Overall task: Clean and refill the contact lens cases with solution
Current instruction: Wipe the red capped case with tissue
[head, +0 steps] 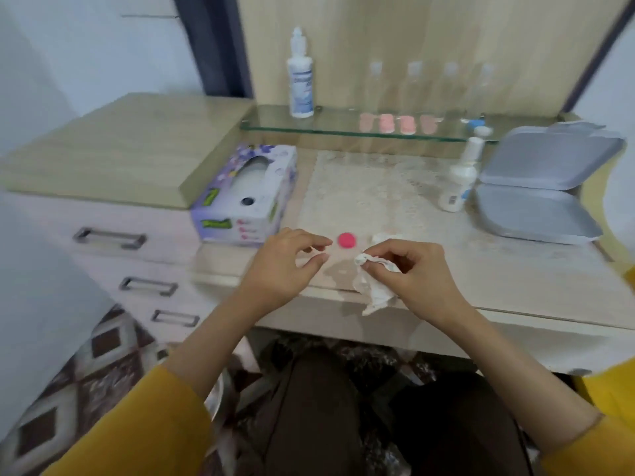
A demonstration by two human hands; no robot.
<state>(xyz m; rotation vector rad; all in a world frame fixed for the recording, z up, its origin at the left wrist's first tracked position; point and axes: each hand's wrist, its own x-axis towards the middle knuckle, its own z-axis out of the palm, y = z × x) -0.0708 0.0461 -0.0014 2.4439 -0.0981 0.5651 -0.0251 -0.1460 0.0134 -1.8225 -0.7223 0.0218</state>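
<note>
1. Pink cap (347,240) lies on counter (515,269), just beyond both hands; judged light, rigid, slick. Take it by the rim.
2. Right hand (412,269) grip pinches soft tissue (378,297); left hand (288,259) fingers curled, contents cannot be told.

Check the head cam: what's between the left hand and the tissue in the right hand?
A pink round cap lies on the tabletop between the left hand and the tissue, touching neither; head view.
</note>
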